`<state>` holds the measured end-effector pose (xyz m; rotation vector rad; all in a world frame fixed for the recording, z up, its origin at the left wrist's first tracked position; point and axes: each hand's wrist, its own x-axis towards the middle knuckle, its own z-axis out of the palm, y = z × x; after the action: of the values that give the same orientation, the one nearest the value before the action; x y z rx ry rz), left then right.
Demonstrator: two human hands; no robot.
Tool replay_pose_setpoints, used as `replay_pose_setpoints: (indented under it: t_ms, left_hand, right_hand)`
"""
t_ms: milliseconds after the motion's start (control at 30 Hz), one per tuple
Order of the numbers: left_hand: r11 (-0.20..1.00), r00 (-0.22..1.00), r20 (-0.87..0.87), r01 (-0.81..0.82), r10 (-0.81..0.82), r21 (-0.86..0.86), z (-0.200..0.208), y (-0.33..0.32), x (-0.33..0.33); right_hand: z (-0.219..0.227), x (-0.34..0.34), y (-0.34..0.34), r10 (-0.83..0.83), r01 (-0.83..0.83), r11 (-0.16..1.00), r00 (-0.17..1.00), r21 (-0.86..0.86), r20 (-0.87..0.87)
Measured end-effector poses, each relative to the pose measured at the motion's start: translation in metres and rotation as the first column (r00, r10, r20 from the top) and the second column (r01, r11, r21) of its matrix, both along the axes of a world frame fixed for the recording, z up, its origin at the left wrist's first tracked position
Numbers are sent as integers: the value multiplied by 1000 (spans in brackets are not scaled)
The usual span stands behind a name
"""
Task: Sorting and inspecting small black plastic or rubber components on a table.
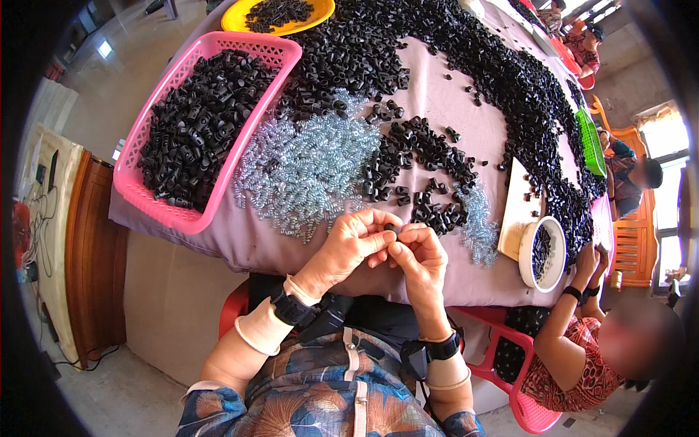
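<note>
My left hand (357,244) and my right hand (419,255) meet at the table's near edge, fingertips pinched together around a small black plastic piece (391,228). Fingers cover most of it, so its exact shape is hidden. Just beyond my left hand spreads a heap of small silvery coil springs (306,160). Loose black plastic parts, short and hollow-looking, form a scattered pile (429,156) straight ahead of my hands. To the right of that pile lies a smaller patch of coil springs (477,226).
A pink basket (211,218) full of black parts stands at the left, near a yellow plate (320,13). More black parts (510,80) cover the far table. At right are a white bowl (557,273), a green basket (591,146) and a seated co-worker (571,357); other people sit farther off.
</note>
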<state>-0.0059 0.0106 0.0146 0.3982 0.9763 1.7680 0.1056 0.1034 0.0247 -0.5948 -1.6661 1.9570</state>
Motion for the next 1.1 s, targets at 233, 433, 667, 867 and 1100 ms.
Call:
replay_pose_setpoints:
  t_ms: [233,433,667,867,1100]
  left_hand:
    - [997,990,127,44,-53,71,-4,-2,-5]
    - [987,954,287,47,-91,156,-4,-4,-7]
    - [987,950,298,50,-95,156,-4,-2,-5]
    - [993,963,268,-9,-24,121,-3,-1,-2]
    - [996,951,309,-57,34,64,6,-1,0]
  right_hand:
    - [8,-10,-1,120,-124,985,992,-122,-40]
    - [-3,-8,11,234,-234,971,972,-51,0]
    - [-7,-6,9,201,-202,978,979,-57,-28]
    - [-7,-7,4,144,-145,989,989,-23,-18]
    - [-8,-8,1,112,-125,976,990,179,83]
